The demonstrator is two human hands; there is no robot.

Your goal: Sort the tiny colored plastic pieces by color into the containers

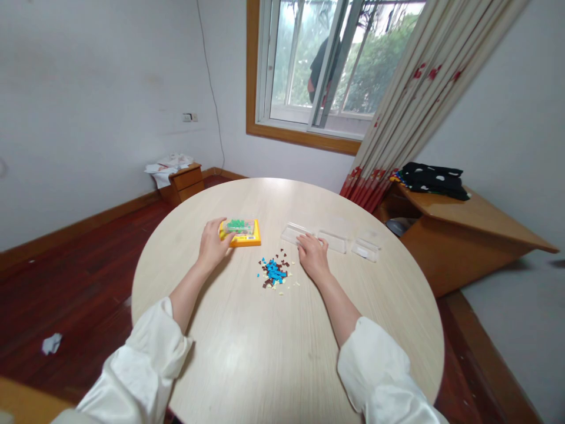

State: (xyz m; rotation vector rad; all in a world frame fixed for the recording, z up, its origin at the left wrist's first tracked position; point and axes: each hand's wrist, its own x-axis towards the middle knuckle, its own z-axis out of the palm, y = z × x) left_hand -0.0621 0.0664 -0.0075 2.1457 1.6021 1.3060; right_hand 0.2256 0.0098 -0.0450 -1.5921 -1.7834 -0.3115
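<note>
My left hand (215,240) grips the left end of a clear container with green pieces (239,225), which rests on a yellow box (253,239). My right hand (313,253) has its fingers apart at the near edge of a clear empty tray (293,231), its fingertips touching or just over it. Two more clear trays lie to the right, a middle one (333,241) and a smaller one (364,250). Between my hands and nearer to me is a loose pile of blue, brown and cream pieces (276,272).
Everything stands on a round pale table (247,353). Behind it are a window (326,65) and a patterned curtain (415,100). Papers (170,165) lie on a small cabinet at the left. A wooden desk (477,235) holding dark cloth (435,178) is at the right.
</note>
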